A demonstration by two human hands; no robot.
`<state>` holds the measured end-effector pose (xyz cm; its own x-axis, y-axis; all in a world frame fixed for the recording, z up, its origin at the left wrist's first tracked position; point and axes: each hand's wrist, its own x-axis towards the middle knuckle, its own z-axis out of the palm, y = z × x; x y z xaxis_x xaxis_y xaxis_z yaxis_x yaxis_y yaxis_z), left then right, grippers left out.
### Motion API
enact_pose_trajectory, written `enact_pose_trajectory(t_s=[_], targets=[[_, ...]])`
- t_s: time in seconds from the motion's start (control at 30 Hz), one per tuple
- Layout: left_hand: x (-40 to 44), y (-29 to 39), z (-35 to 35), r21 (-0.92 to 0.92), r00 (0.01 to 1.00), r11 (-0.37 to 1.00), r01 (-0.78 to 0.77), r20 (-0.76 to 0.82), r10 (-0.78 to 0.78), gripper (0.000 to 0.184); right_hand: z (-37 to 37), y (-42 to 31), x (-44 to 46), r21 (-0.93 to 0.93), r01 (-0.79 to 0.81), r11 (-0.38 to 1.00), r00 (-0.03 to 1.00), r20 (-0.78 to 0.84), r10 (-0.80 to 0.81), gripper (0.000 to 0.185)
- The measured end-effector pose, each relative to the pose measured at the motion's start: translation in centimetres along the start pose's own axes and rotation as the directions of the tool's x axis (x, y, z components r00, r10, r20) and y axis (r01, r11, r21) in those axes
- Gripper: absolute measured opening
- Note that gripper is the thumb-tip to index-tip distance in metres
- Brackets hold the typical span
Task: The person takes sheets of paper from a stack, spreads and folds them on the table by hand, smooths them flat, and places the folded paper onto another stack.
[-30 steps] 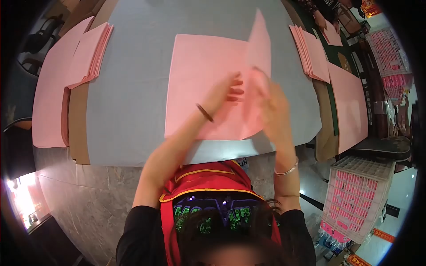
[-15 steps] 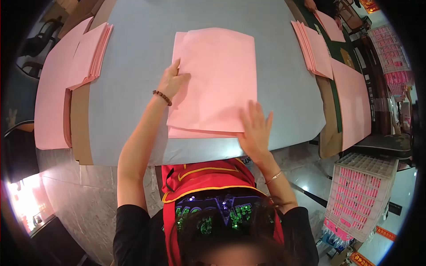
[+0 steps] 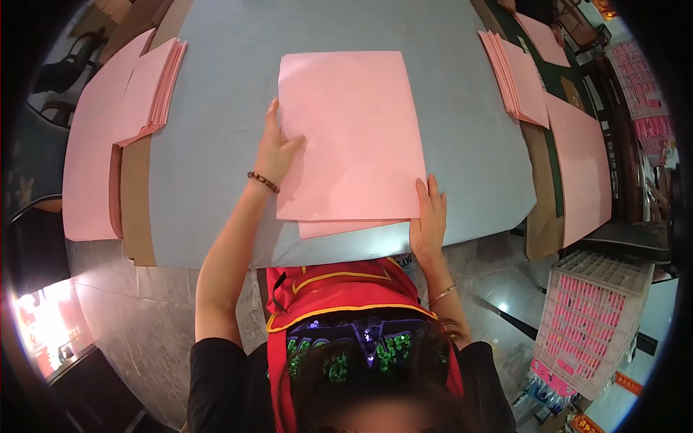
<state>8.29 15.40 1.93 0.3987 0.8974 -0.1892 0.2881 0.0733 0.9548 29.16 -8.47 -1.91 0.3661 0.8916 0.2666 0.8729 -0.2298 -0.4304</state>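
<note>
A folded pink sheet [image 3: 350,133] lies on the grey-covered table [image 3: 216,173], with a strip of its lower layer showing under the near edge. My left hand [image 3: 276,150] rests at its left edge, thumb on the paper and fingers along the side, spread and holding nothing. At the lower right corner, my right hand [image 3: 430,216] touches the right edge with its fingers stretched out. Neither hand is closed round the paper.
Folded pink sheets [image 3: 155,90] are stacked at the left over larger pink sheets [image 3: 90,159]. More folded sheets [image 3: 514,81] and flat pink sheets [image 3: 580,166] lie at the right. Another person's hand [image 3: 508,6] shows at the top right. A white crate [image 3: 585,317] stands lower right.
The raised right part of the sheet has come down over the left part. My left hand moved to the left edge, and my right hand moved down to the lower right corner.
</note>
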Motion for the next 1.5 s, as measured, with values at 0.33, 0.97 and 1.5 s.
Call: enact_pose_trajectory(t_s=[0.33,0.97,1.5], targets=[[-1.2,-3.3,0.5,0.023,0.991,0.991,-0.133,-0.028,0.134,0.084,-0.1,-1.6,-0.2,0.499,-0.103,0.861,0.980,-0.098,0.173,0.043],[-0.5,-3.2,-0.4,0.284,0.998,0.958,-0.046,-0.029,0.057,0.064,-2.2,-1.7,-2.6,-0.036,0.184,0.982,0.983,0.037,-0.183,0.043],[0.9,-2.9,-1.1,0.433,0.986,0.896,-0.097,-0.078,0.144,0.043,-0.4,-0.1,-2.2,0.128,0.282,0.951,0.950,0.101,-0.296,0.043]])
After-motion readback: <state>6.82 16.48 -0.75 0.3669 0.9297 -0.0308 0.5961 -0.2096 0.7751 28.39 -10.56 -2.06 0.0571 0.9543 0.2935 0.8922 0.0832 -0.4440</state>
